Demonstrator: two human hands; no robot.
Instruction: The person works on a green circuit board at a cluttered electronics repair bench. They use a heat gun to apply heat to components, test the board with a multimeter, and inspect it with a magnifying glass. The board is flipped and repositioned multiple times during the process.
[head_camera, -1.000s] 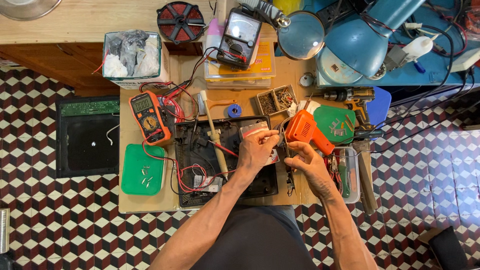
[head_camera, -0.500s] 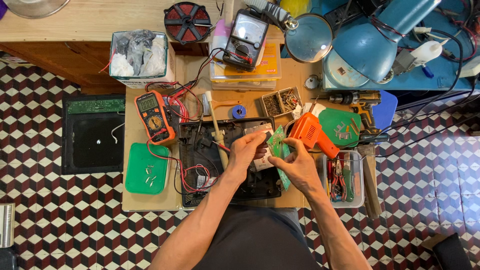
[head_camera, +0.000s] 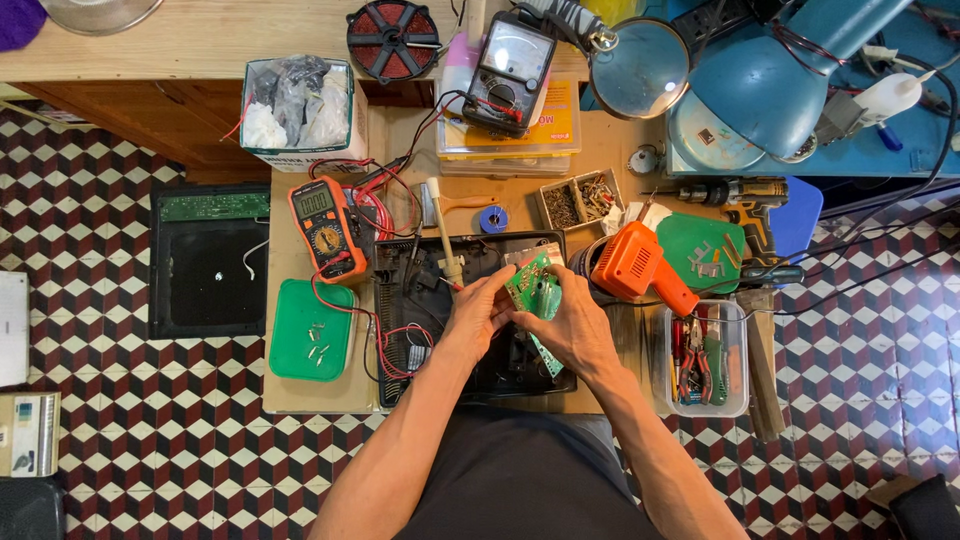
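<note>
Circuit board: a small green circuit board is held up between both hands, above the open black case in the middle of the wooden table.
Left hand: the left hand grasps the board's left edge, fingers curled round it.
Right hand: the right hand clasps the board from the right and from below, fingers closed on it.
Black case: it lies open under the hands, with red wires spilling out at its left side.
Brush: a pale-handled brush lies across the top of the case, just left of the board.
Meter: an orange multimeter sits left of the case; its leads run toward the case.
Green lid: a green lid with a few small screws on it lies below the meter.
Orange tool: an orange soldering gun rests just right of the hands.
Clear tub: a clear tub of pliers stands at the table's right edge.
Farther back: a dial meter, a magnifying glass and a blue lamp stand well behind the board.
</note>
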